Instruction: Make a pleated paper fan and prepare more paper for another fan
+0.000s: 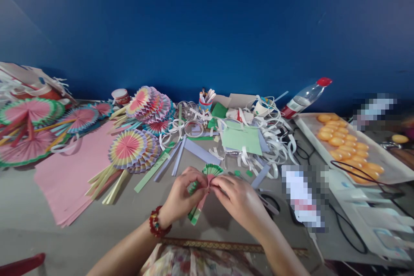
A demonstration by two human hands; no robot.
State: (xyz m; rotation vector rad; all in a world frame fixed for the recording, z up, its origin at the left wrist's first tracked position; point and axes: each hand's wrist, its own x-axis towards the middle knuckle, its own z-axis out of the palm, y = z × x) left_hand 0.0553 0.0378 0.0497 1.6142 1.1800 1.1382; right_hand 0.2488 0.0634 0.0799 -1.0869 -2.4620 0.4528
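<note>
Both my hands meet over the table's near middle on a small pleated paper fan (211, 170), green at the rim and pink inside, with a folded green-and-pink handle hanging below. My left hand (182, 194), a red bead bracelet on its wrist, pinches the fan's left side. My right hand (238, 198) pinches its right side, fingers closed. The two hands touch at the fan's centre.
Finished round paper fans (131, 148) lie left of centre, more (29, 129) at far left. Pink paper sheets (67, 177) lie beside them. White paper strips (258, 138), tape rings, a pen cup (205, 102), a bottle (304, 99) and a tray of orange pieces (346, 144) fill the back and right.
</note>
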